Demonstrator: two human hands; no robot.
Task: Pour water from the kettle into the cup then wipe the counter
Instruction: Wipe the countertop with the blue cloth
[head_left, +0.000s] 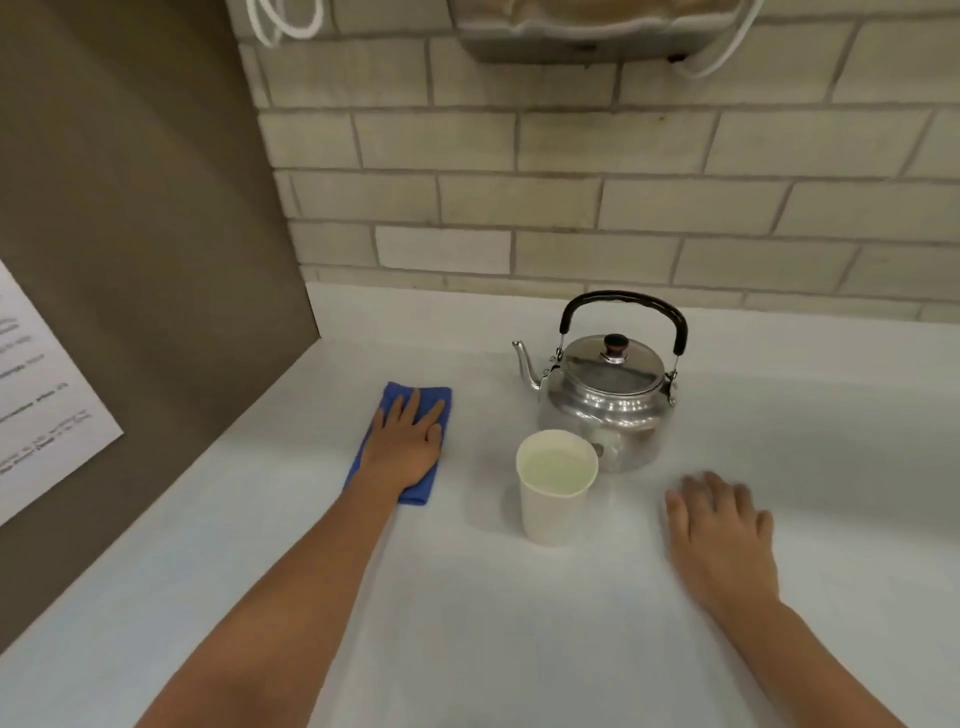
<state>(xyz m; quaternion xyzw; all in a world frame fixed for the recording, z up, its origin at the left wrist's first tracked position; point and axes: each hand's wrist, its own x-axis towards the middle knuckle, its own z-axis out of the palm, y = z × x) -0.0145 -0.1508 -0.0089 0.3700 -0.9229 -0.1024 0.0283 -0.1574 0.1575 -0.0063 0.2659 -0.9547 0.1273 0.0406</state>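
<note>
Two hands show: my left hand (408, 447) lies flat, fingers spread, on the cloth (415, 397) left of centre, its length running up-frame. My right hand (719, 525) rests open, holding nothing. Mid-frame, the kettle (608, 400) points its spout left, behind the cup (556, 486). Writing on the paper (36, 395) at far left is unreadable.

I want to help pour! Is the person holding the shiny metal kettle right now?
No, the shiny metal kettle stands alone on the white counter; the left hand presses a blue cloth, the right hand lies flat.
</note>
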